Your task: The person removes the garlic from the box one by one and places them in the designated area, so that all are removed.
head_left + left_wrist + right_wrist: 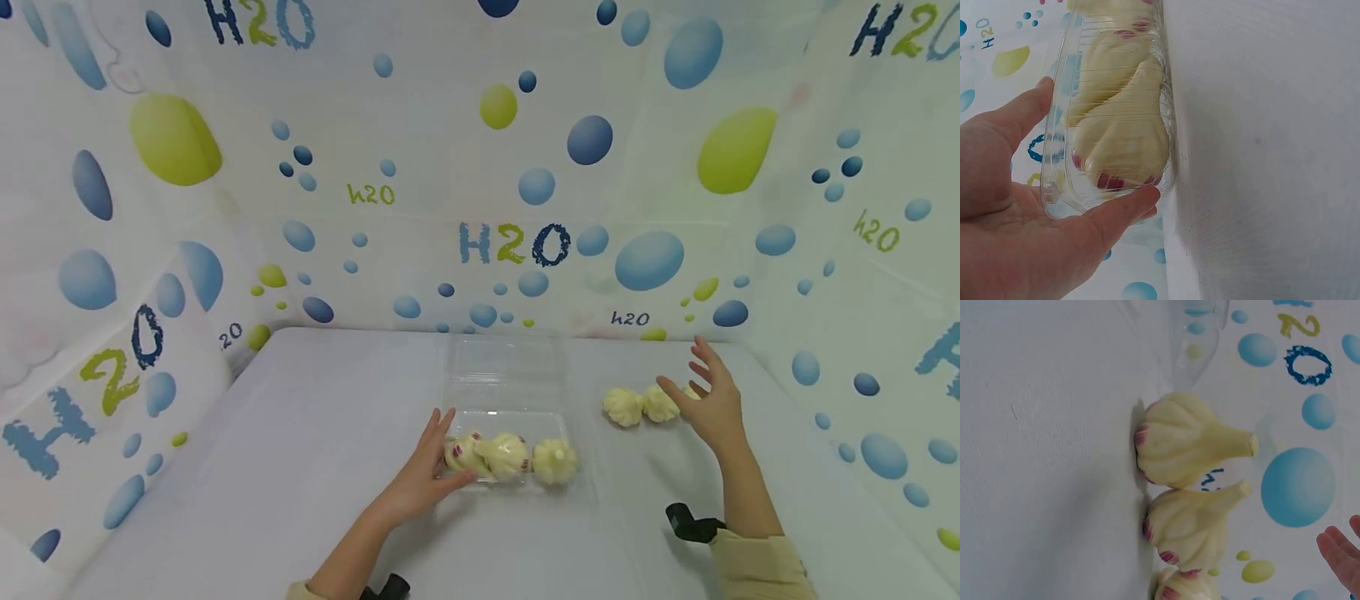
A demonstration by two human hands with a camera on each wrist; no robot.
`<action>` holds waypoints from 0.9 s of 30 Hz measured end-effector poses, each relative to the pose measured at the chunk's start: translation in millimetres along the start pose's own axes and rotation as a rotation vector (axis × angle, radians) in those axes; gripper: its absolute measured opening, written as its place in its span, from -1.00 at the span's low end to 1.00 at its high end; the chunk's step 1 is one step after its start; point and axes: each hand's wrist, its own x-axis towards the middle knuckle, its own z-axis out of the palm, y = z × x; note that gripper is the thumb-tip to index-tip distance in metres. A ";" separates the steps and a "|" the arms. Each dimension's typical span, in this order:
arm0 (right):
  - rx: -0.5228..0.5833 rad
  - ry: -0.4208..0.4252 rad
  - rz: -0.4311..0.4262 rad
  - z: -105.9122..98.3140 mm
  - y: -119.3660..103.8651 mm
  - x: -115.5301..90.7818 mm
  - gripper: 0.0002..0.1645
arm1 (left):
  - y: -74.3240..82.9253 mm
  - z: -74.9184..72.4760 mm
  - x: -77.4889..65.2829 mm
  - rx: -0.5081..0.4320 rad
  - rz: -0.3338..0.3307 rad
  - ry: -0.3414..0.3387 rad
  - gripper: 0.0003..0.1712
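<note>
A clear plastic clamshell box (491, 417) holds pale garlic bulbs (504, 456) with purple-red patches, lying in a row. My left hand (423, 475) is at the box's left end, fingers fairly straight along the end and thumb at the front side. In the left wrist view, the fingertips (1147, 199) are right at the box's lower end, close to a bulb (1125, 144). Over to the right, my right hand (716, 408) is raised with fingers spread and nothing in it. It overlaps the rightmost of three garlic bulbs (622, 407) on the table.
The box's lid (504, 362) is folded back behind it, toward the back wall. A white cloth (322, 417) covers the table. Patterned sheets (420, 125) with blue and green drops stand at the back and sides. Dark wrist cameras (690, 525) stick out beside the forearms.
</note>
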 end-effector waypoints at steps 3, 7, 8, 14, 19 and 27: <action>0.008 -0.027 -0.009 5.8 -4.9 -2.4 0.00 | 1.4 -0.4 0.8 -0.031 0.002 -0.007 0.02; 0.021 -0.053 -0.018 13.6 -11.3 -7.4 0.01 | 0.6 -0.2 1.0 -0.076 0.002 -0.019 0.02; 0.022 -0.057 -0.023 15.7 -12.9 -8.5 0.02 | 0.1 0.1 1.2 -0.086 0.001 -0.019 0.02; 0.058 -0.087 -0.041 23.1 -45.9 -17.6 -0.02 | 1.6 0.2 1.5 -0.093 0.000 -0.020 0.04; 0.086 -0.128 -0.042 29.4 -68.1 -24.4 -0.04 | 3.0 -0.1 0.5 -0.069 0.001 -0.018 0.04; 0.105 -0.203 -0.051 44.1 -85.0 -28.3 -0.08 | 4.9 0.2 0.0 -0.039 -0.008 -0.010 0.03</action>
